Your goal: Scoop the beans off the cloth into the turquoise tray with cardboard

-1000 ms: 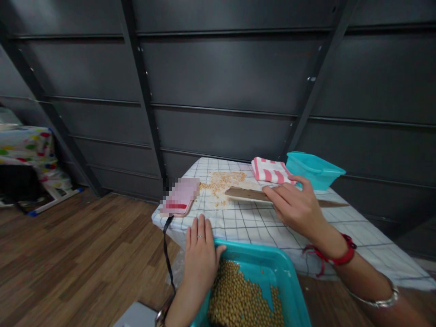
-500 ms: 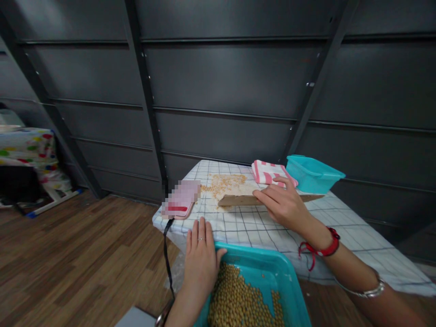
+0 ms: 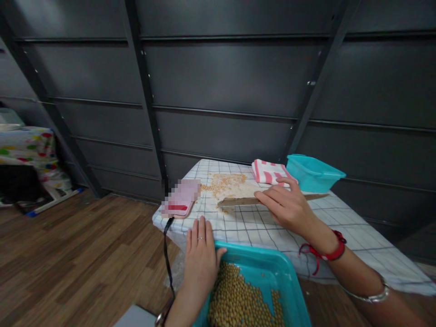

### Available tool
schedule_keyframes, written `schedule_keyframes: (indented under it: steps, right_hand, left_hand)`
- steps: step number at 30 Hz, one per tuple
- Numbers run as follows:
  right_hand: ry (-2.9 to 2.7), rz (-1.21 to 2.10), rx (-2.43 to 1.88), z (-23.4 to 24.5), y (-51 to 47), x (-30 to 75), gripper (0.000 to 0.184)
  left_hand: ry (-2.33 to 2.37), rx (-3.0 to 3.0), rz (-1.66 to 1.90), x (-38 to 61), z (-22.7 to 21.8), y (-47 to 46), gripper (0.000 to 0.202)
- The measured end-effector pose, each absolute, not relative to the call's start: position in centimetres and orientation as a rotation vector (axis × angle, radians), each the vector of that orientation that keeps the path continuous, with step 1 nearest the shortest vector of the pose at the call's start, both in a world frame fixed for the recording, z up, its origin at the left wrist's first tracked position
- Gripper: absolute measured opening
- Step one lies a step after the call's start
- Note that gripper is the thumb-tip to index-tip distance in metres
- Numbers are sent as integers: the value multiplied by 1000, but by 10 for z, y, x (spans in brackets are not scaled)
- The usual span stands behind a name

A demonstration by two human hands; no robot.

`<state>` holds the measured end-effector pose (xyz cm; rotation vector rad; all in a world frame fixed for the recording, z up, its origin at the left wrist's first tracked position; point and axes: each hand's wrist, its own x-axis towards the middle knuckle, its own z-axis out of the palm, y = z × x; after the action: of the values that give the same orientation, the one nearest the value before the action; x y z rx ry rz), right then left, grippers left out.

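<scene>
My right hand [image 3: 288, 208] grips a long, flat brown stick [image 3: 238, 201] that lies across the checked cloth, its left end at a spread of pale split grains [image 3: 226, 182]. My left hand [image 3: 200, 259] holds the far rim of a turquoise tray [image 3: 272, 268], fingers flat on the cloth side and thumb inside. The tray is full of tan beans [image 3: 238, 299] and sits at the table's near edge.
A pink phone [image 3: 180, 198] with a black strap hangs at the table's left edge. A pink-and-white striped cloth [image 3: 269, 172] and a small turquoise box [image 3: 311, 173] sit at the back. A dark metal wall stands behind; wooden floor lies to the left.
My right hand drew the stick leftward and nearer the grains, then shifted it slightly. My left hand stayed on the tray rim.
</scene>
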<state>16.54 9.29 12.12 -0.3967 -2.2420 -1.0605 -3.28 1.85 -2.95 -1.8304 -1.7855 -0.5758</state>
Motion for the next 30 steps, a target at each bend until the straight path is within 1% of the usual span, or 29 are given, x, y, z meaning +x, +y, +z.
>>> schedule_keyframes:
  steps: [6, 12, 17, 21, 27, 30]
  right_hand:
    - [-2280, -1029, -400, 117, 95, 161, 22]
    - [-2293, -984, -374, 118, 84, 171, 23]
    - [-2296, -976, -369, 119, 74, 180, 22]
    - [-2296, -937, -370, 119, 67, 187, 24]
    - [-2280, -894, -404, 120, 62, 192, 32]
    - [-2254, -936, -408, 119, 65, 189, 27]
  left_hand:
    - [-1780, -1836, -607, -33, -31, 19, 59]
    - [-1778, -1864, -627, -35, -29, 17, 62]
    - [-1782, -1840, -642, -34, -27, 17, 60]
    - [-1793, -1848, -611, -34, -28, 17, 59]
    - [-1788, -1853, -614, -35, -32, 19, 63]
    - [-1798, -1855, -618, -34, -32, 19, 63]
